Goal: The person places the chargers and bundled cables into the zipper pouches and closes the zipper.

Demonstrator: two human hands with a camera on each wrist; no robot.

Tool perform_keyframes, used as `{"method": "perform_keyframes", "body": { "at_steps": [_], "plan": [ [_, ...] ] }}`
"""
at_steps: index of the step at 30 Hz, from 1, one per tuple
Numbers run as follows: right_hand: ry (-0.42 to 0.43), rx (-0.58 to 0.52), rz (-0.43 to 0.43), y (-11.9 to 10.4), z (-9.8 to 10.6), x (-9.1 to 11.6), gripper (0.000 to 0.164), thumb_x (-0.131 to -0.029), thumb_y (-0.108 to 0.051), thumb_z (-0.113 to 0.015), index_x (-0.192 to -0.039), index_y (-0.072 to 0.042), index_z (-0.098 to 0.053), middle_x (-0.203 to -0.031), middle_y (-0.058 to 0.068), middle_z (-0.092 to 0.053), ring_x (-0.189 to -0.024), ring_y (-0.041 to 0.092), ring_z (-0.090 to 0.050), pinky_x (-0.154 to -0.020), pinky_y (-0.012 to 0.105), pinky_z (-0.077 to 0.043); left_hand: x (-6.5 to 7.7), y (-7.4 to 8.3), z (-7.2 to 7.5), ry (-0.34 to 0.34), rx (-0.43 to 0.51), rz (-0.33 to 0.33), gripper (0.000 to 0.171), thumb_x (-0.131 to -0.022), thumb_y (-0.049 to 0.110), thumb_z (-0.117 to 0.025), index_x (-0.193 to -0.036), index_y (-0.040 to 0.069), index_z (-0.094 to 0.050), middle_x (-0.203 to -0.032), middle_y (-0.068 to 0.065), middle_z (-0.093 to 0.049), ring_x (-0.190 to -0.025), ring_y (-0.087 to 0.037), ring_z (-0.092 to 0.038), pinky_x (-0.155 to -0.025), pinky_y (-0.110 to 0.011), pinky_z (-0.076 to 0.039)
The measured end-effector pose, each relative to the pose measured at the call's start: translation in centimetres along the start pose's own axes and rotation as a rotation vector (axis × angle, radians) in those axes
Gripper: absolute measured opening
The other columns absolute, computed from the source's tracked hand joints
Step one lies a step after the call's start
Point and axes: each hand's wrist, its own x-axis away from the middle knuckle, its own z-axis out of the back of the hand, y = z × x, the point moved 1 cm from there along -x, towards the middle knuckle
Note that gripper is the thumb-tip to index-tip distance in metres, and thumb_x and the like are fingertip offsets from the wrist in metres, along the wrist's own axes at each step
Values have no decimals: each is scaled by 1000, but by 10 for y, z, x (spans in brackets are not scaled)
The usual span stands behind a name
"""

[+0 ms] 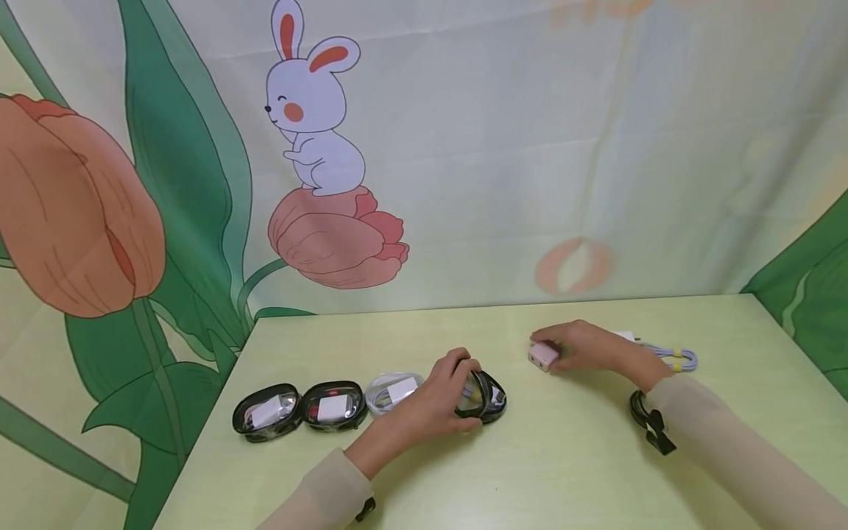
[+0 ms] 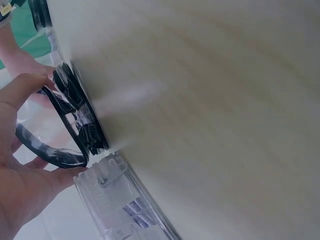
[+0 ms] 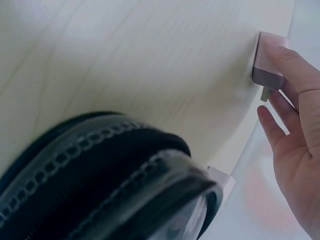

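My left hand (image 1: 433,397) grips the raised lid of a small clear zip case (image 1: 489,401) with black trim. In the left wrist view the case's lid (image 2: 50,155) stands up from its base, fingers and thumb at its rim. A light cable with a yellow tie shows inside. Further right, my right hand (image 1: 586,346) pinches a pink charger plug (image 1: 543,355) between thumb and fingers. The plug's metal prongs (image 3: 265,94) point out below its dark end. Another black-trimmed zip case (image 3: 95,170) fills the right wrist view's foreground; my wrist mostly hides it from the head view.
Two closed black-trimmed cases (image 1: 267,412) with white chargers lie at the left, beside a clear case (image 1: 379,394). Behind my right forearm are a white charger (image 1: 626,336) and a coiled lilac cable (image 1: 685,359) with yellow ties. A printed curtain (image 1: 477,184) hangs behind the table.
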Motion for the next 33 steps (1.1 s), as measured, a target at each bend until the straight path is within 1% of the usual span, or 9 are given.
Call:
{"method": "perform_keyframes", "body": {
  "at_steps": [4,9,11,17,20,27,33],
  "plan": [
    [8,12,18,0,0,-1,52,-84,-16,-84,-130,1,-66,-125,18,-69,-104,30,-69,-88,46,-56,0,0,0,3,8,-8,76,-85,33,-84,-141,8,-39,-149,-16,-32,-134,-31,-39,-109,-42,-43],
    [-5,12,-25,0,-1,-3,49,-85,-20,-84,-127,-1,-68,-119,15,-72,-97,23,-69,-84,42,-56,0,-1,-1,10,-2,-15,75,-85,33,-84,-141,9,-39,-149,-16,-32,-134,-31,-39,-109,-42,-44],
    [-19,1,-47,-1,-1,-4,49,-85,-20,-84,-127,-1,-68,-118,13,-72,-97,22,-68,-85,41,-55,1,-2,-1,9,-2,-13,75,-86,34,-83,-141,9,-39,-149,-15,-32,-134,-31,-39,-109,-42,-44],
    [-36,-4,-45,-3,2,-6,46,-85,-14,-83,-126,1,-68,-121,15,-71,-104,27,-67,-89,44,-55,1,-1,0,8,12,-8,76,-85,33,-84,-141,8,-39,-149,-15,-32,-134,-31,-39,-108,-42,-44],
    [-27,10,-40,-4,1,-6,45,-84,-15,-84,-124,0,-70,-119,14,-72,-104,27,-68,-89,44,-55,1,-1,0,12,15,-12,76,-85,32,-84,-141,8,-39,-149,-15,-32,-134,-31,-39,-108,-42,-44],
    [-4,37,-70,-2,0,-6,45,-81,-20,-87,-120,-2,-73,-114,11,-74,-101,24,-70,-87,41,-56,1,-1,-1,-4,10,-9,76,-86,34,-83,-142,9,-38,-151,-15,-31,-137,-32,-38,-109,-42,-43],
    [39,19,-74,-1,2,-8,46,-75,-22,-90,-115,-3,-76,-105,7,-77,-89,16,-69,-79,35,-56,2,0,0,-9,7,1,76,-87,35,-83,-142,9,-38,-151,-14,-30,-138,-32,-37,-110,-42,-43]
  ]
}}
